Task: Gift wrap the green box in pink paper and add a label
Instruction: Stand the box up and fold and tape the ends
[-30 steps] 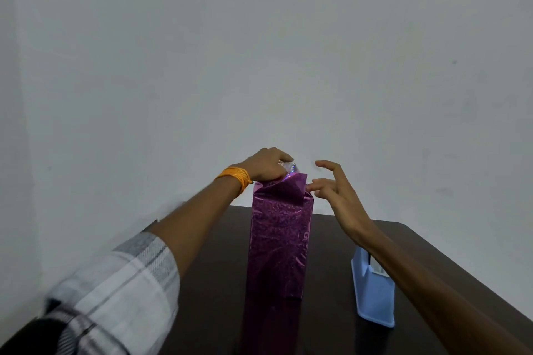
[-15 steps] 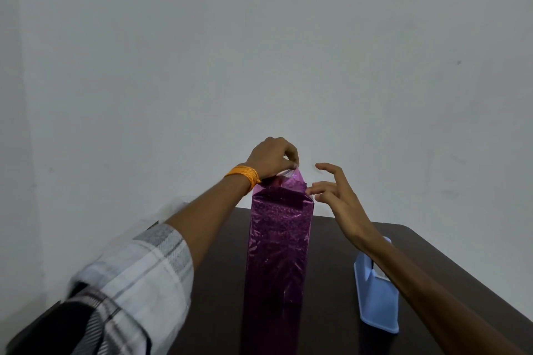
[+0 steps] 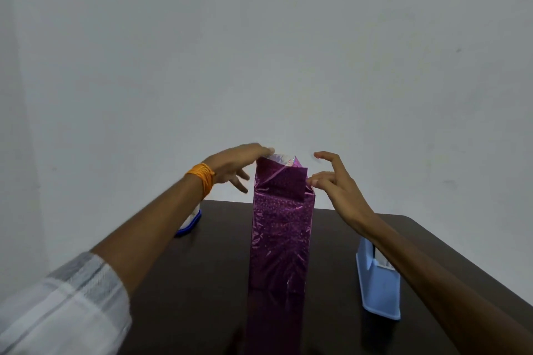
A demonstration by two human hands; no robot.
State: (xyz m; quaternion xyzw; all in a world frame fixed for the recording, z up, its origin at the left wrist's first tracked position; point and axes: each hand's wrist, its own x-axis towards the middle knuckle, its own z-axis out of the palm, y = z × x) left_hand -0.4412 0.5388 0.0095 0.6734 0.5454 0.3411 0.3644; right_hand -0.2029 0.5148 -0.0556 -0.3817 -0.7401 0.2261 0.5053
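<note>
a tall, narrow pink-wrapped box [image 3: 281, 225] stands upright between a person's two hands, seen from a camera on their head. the left hand [image 3: 236, 167] is at the box's upper left corner, and is blurred. its fingers look straight and spread, gripping nothing, with the uppermost fingertip reaching the top edge of the pink paper [image 3: 277, 179]. an orange thread band [image 3: 202, 179] circles that wrist, and a pale checked sleeve [image 3: 57, 305] covers the upper arm.

the right hand [image 3: 334, 181] is just beside the box's upper right corner. it is relaxed, fingers apart and gently curved, holding nothing. its lower fingertips [image 3: 311, 181] touch the folded flap of paper, while the index finger is raised clear of it. above the flap, between the two hands, the paper's silver inner side [image 3: 281, 158] shows at the unclosed top.

the box rests on a dark brown table [image 3: 187, 297]. a light blue tape dispenser [image 3: 377, 282] sits below the right forearm, apart from the box. a small blue-and-white object [image 3: 189, 222], partly hidden, lies behind the left forearm. behind both hands rises a plain white wall [image 3: 259, 52].
</note>
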